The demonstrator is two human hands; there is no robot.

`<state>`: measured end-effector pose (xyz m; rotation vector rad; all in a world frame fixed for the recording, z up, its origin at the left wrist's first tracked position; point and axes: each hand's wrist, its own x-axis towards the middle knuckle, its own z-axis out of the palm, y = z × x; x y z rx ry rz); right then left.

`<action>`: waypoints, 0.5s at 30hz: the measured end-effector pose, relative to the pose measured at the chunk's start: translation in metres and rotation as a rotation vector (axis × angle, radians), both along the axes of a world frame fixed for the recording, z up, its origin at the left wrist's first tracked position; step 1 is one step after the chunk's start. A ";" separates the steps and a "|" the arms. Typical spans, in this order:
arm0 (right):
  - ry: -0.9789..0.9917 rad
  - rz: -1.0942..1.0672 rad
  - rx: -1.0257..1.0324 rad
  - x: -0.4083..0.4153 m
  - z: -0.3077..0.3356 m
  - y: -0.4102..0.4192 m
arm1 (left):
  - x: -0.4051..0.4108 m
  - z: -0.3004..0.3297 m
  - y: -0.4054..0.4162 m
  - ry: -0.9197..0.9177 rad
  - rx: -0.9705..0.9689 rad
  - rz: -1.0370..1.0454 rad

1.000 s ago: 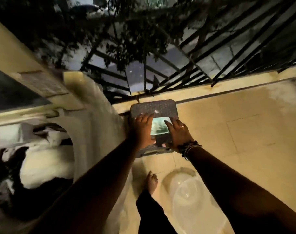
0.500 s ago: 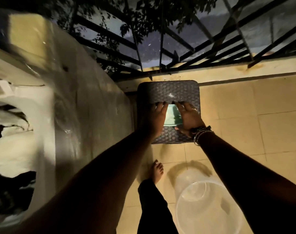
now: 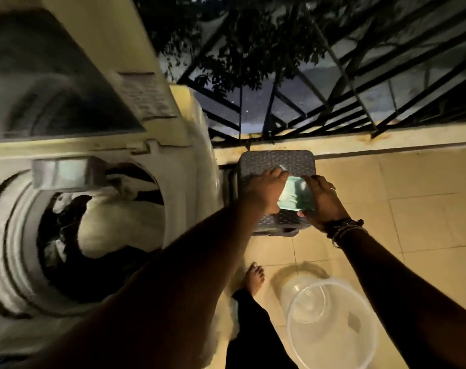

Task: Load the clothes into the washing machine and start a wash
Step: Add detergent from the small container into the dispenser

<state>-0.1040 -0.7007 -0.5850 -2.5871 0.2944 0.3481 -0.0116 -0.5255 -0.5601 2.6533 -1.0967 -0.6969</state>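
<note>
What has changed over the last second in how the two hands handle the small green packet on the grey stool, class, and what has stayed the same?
The green packet has tilted up off the grey woven stool; earlier it lay flat. The left hand and right hand now hold its sides rather than resting on it. Unchanged: the stool's place by the railing, the clothes in the open washing machine, the clear bucket on the floor.

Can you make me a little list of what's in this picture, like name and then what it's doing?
washing machine: lid up, drum open
clothes: white and dark pieces inside the drum
stool: grey woven top, beside the machine
green packet: over the stool, held between both hands
left hand: grips the packet's left side
right hand: grips its right side, bracelets on wrist
bucket: clear, on the tiled floor
</note>
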 end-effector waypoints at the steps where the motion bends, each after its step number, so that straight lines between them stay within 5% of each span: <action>1: -0.023 -0.011 0.005 -0.003 0.017 0.008 | 0.000 0.016 0.007 -0.022 -0.020 -0.016; 8: -0.238 -0.076 0.140 -0.008 0.135 0.097 | 0.000 0.118 0.092 -0.129 -0.261 -0.030; 15: -0.292 0.039 -0.119 -0.003 0.219 0.206 | -0.004 0.168 0.234 -0.066 -0.608 0.138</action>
